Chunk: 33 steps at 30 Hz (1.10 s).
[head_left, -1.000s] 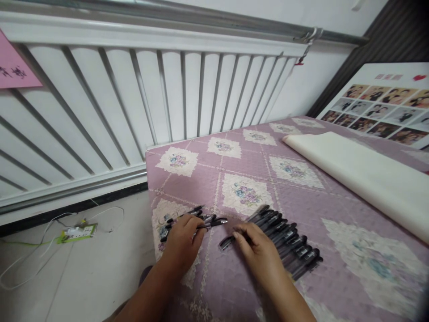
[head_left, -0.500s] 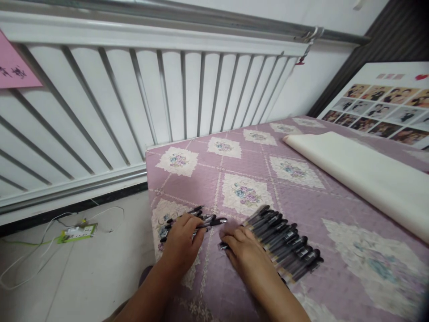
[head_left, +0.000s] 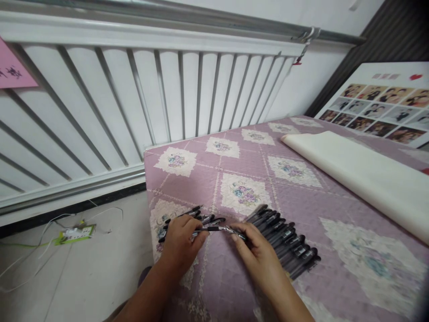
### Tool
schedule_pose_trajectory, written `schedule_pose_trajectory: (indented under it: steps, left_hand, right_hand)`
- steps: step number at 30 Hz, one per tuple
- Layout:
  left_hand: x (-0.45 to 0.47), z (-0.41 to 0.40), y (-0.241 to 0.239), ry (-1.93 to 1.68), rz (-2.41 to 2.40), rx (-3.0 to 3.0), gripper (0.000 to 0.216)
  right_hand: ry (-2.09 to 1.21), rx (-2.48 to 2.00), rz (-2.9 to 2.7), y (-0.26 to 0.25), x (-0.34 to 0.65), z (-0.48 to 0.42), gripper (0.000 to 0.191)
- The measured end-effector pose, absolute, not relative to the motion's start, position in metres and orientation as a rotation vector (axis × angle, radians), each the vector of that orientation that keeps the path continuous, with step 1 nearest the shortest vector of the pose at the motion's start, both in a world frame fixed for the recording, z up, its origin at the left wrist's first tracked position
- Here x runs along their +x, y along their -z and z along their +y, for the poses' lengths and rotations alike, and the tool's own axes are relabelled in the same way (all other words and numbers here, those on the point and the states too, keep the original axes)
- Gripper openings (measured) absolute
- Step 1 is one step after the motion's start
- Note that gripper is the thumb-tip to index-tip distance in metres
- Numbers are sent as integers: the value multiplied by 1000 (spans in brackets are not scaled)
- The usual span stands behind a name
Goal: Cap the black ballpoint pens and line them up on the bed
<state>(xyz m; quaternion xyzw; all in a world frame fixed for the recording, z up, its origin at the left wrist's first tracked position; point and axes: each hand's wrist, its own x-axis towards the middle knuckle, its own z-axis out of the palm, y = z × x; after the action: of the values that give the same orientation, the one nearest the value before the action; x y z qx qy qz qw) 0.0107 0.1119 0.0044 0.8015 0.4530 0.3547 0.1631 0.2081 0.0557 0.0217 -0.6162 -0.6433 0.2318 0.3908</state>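
My left hand (head_left: 182,243) is curled over a loose bunch of black pens (head_left: 187,217) near the left edge of a purple flowered cloth (head_left: 248,165). My right hand (head_left: 259,252) pinches the tip end of one pen (head_left: 214,229) that stretches between the two hands. Just right of that hand lies a neat row of several black pens (head_left: 286,241), side by side on the cloth, partly covered by my fingers.
A long cream roll of paper (head_left: 355,176) lies across the right of the cloth. A photo board (head_left: 382,105) leans at the far right. White railings (head_left: 134,103) stand behind, and a power strip with cables (head_left: 75,232) lies on the floor at left.
My right hand left the row's near end and moved left toward the bunch, and now pinches a single pen drawn out between the hands. The left hand stayed on the bunch.
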Motion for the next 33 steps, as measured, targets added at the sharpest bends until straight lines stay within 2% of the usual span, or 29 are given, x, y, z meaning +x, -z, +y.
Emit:
schedule_pose_trajectory:
  steps: [6, 13, 33]
  left_hand:
    - [10, 112, -7, -1027, 1336, 2338, 3]
    - [11, 110, -7, -1003, 1314, 2402, 2]
    - [19, 103, -2, -1001, 1113, 2487, 10]
  right_hand:
    - [-676, -1506, -1505, -20, 211, 57, 17]
    - [-685, -1489, -1617, -21, 208, 57, 19]
    - [-589, -1435, -1773, -23, 198, 57, 24]
